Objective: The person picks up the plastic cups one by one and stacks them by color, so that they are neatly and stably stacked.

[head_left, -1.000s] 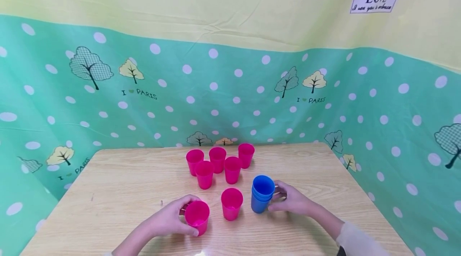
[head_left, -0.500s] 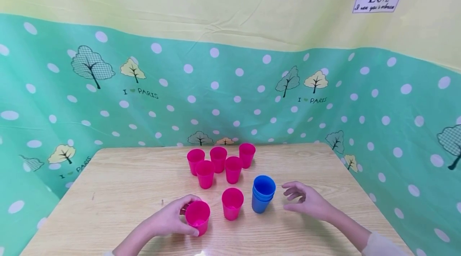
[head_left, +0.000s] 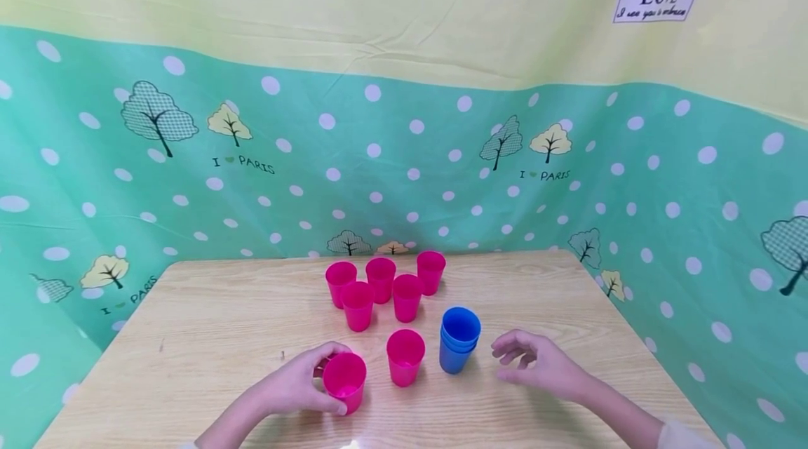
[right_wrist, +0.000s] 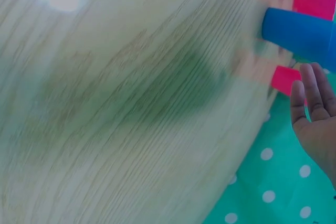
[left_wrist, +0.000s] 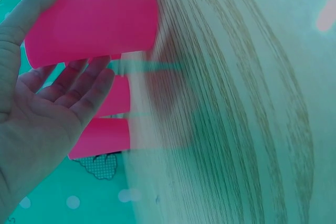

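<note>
My left hand (head_left: 303,382) holds a pink plastic cup (head_left: 344,383) at the front of the table, thumb on the near side and fingers behind it. In the left wrist view the thumb lies along this pink cup (left_wrist: 94,27), and the fingers curve below it. Just right of it stands another upright pink cup (head_left: 405,358). Further right is a stack of blue cups (head_left: 459,340), nested with several rims showing. My right hand (head_left: 536,363) hovers to the right of the blue stack with loosely bent fingers, a gap between them and nothing in its grasp.
Several upright pink cups (head_left: 380,280) stand grouped at the back middle of the wooden table (head_left: 240,316). Behind and to the right hangs a green and yellow dotted cloth (head_left: 353,154) with printed trees, meeting the table's back edge.
My right hand has let go of the blue cup stack and drawn back to the right. The left hand and its pink cup have stayed in place.
</note>
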{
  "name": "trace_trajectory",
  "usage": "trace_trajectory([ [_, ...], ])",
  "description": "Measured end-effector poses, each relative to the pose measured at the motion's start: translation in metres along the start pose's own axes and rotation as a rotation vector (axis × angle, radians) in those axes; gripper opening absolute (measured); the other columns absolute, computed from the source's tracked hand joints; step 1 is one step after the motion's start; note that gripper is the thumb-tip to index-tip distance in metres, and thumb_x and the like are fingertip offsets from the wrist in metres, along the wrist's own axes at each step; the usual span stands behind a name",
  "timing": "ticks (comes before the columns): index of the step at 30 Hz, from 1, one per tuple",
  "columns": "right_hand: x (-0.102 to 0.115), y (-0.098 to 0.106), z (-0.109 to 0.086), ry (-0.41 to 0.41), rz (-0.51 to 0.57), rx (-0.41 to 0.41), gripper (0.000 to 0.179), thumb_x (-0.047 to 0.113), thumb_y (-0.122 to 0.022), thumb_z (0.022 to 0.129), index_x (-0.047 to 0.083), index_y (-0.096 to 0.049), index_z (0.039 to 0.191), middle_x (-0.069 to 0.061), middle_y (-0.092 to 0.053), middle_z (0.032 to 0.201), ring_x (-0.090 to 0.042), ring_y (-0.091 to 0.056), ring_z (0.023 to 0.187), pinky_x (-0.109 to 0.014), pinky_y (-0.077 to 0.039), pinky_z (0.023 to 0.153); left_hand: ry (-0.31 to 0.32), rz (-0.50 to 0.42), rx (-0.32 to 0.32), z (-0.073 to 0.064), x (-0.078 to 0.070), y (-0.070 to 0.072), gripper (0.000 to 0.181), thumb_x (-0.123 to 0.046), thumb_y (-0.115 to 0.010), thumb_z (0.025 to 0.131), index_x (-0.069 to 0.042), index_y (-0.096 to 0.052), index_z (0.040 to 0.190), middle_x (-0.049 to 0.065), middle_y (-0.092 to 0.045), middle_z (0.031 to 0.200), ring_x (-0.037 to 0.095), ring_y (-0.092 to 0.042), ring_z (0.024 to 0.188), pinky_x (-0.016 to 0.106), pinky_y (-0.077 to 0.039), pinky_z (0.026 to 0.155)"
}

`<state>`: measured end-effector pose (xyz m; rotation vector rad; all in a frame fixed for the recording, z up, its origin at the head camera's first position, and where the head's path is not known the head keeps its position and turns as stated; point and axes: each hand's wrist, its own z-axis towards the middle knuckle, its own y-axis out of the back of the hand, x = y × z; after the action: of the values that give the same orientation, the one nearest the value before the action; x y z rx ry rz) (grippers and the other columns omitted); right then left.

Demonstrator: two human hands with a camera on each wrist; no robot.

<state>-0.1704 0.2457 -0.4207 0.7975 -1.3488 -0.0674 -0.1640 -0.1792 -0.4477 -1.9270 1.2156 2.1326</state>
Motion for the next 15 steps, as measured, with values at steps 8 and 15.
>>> trace_trajectory([
  [8, 0.012, -0.009, 0.001, 0.012, 0.016, 0.064, 0.033, 0.023, -0.071, 0.082, 0.008, -0.06, 0.11, -0.014, -0.064, 0.107, -0.017, -0.061, 0.092, -0.023, -0.05, 0.072, -0.008, 0.004, 0.003, 0.001, 0.001, 0.0, 0.06, -0.029, -0.082, 0.07, -0.015, -0.052, 0.12, -0.002, -0.061, 0.107, 0.013, -0.056, 0.099, 0.022, -0.047, 0.085],
  [15, 0.015, -0.023, 0.004, 0.037, 0.059, 0.122, 0.037, 0.021, -0.07, 0.083, 0.004, -0.059, 0.114, -0.013, -0.064, 0.106, -0.02, -0.062, 0.092, -0.023, -0.05, 0.071, -0.015, -0.001, 0.001, 0.001, 0.001, 0.0, 0.06, -0.029, -0.082, 0.07, -0.015, -0.052, 0.12, -0.001, -0.061, 0.107, 0.012, -0.057, 0.098, 0.022, -0.047, 0.085],
])
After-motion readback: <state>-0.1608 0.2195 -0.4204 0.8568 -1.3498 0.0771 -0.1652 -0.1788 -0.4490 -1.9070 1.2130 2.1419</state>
